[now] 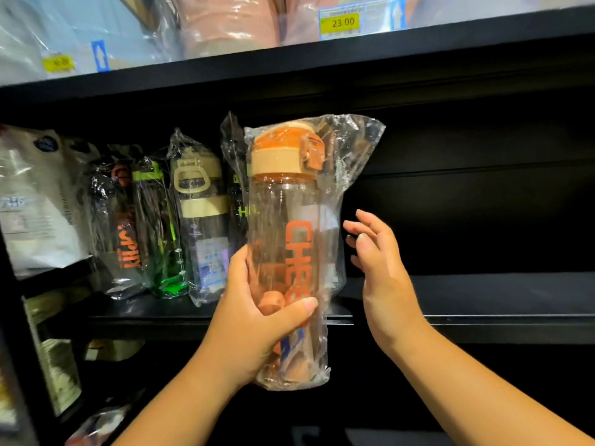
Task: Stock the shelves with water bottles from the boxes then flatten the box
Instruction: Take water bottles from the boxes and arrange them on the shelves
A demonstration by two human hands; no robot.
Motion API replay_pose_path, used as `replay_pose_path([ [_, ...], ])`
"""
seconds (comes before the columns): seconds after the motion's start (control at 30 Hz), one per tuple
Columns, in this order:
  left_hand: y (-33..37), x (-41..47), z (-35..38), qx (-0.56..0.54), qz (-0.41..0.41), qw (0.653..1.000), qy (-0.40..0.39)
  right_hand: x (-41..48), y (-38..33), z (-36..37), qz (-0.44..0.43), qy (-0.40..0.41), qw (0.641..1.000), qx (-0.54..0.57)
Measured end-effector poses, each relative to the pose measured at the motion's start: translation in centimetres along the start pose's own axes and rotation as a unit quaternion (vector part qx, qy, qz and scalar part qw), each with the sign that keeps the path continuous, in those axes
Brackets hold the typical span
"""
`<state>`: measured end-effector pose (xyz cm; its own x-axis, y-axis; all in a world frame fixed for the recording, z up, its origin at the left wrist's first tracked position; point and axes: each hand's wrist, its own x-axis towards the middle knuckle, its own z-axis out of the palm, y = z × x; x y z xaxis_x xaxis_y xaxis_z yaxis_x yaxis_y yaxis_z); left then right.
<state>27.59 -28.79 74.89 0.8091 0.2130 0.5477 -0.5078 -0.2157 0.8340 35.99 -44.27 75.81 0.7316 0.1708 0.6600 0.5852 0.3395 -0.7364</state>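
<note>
Left hand (257,313) curled in a grip, right hand (380,272) loosely spread.

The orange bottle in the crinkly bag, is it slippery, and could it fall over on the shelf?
Probably a bit slippery: the orange bottle sits in a loose, shiny plastic wrap that could slide under the left hand. It looks clear and empty, so likely light. Being tall and narrow, it might tip on the shelf if nudged.

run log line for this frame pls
left hand: holds wrapped orange bottle upright | right hand: open, beside bottle | shelf: bottle not yet placed
</note>
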Motion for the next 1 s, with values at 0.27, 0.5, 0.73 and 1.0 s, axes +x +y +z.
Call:
replay_pose_path([
  [0.27, 0.2, 1.3, 4.9, 0.05, 0.016, 0.997, -0.051, 0.6, -2.7, -2.3, 0.069, -0.101, 0.989, 0.087],
  [0.5, 1.8, 2.9, 8.6, 0.092, 0.037, 0.987, -0.124, 2.9, -3.7, -5.3, 0.052, -0.028, 0.996, 0.064],
  [0.73, 0.9, 3.6, 7.5, 0.176, 0.084, 0.977, -0.081, 4.7, -5.0, -7.8, 0.007, 0.028, 0.999, 0.021],
  [1.0, -5.0, 3.8, 4.9, 0.387, 0.183, 0.902, -0.062, 6.7, -3.0, -7.8, -0.034, 0.075, 0.992, -0.098],
])
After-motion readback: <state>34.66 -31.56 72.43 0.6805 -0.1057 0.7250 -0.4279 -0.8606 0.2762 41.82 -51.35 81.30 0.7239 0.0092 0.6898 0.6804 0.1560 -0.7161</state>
